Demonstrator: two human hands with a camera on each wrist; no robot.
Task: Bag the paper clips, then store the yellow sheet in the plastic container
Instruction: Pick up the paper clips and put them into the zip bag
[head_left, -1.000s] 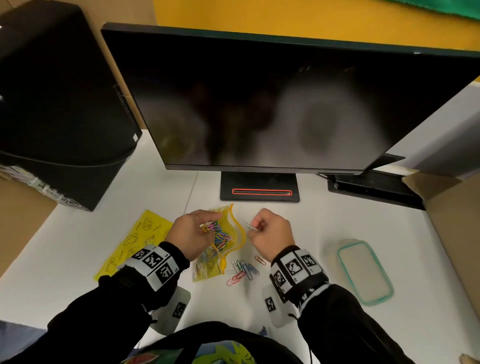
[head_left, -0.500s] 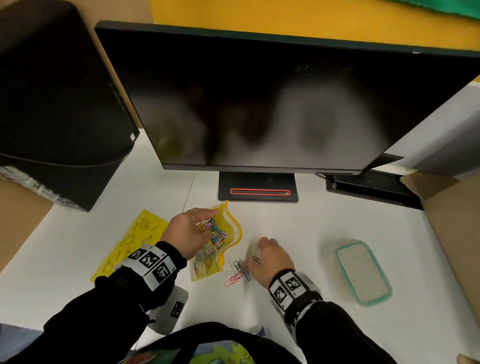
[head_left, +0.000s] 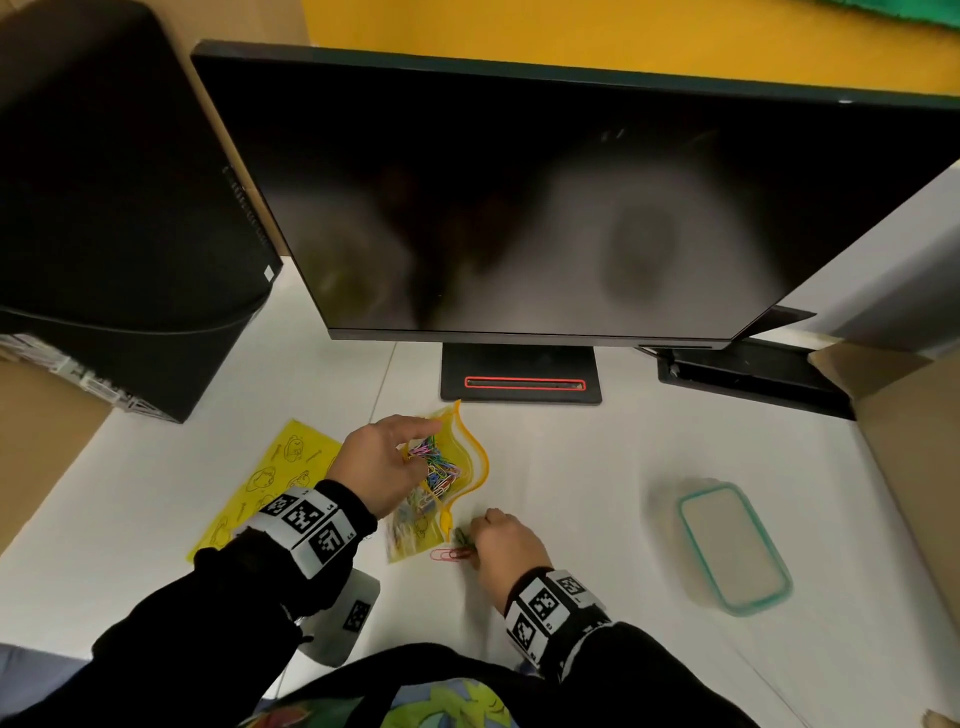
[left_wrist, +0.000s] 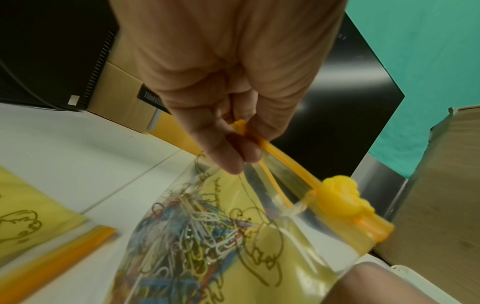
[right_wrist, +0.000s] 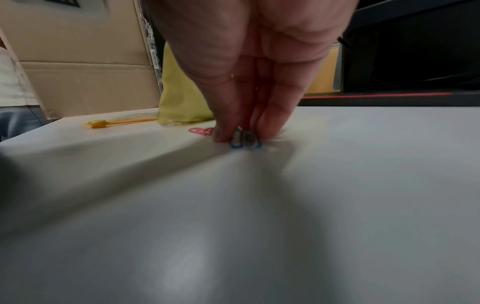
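Observation:
My left hand (head_left: 415, 441) pinches the yellow zip rim of a clear bag (head_left: 462, 467) and holds its mouth apart above the white table. Inside the bag (left_wrist: 233, 236) lies a heap of coloured paper clips (left_wrist: 197, 228), and the left hand (left_wrist: 233, 144) grips the rim near its slider (left_wrist: 340, 197). My right hand (head_left: 475, 535) is down on the table just below the bag. Its fingertips (right_wrist: 223, 135) pinch a few blue clips (right_wrist: 245, 143) against the surface. Pink clips (head_left: 449, 554) lie loose beside them. The yellow sheet (head_left: 270, 478) lies flat to the left.
A clear plastic container with a teal-rimmed lid (head_left: 732, 545) sits on the table to the right. A large monitor (head_left: 571, 208) on its stand (head_left: 519, 374) fills the back. A black computer case (head_left: 114, 208) stands at the left, cardboard (head_left: 914, 441) at the right.
My right hand dropped from the bag's mouth to the table, then slid toward me over the loose clips and gathered some under its fingertips. The left hand kept holding the bag.

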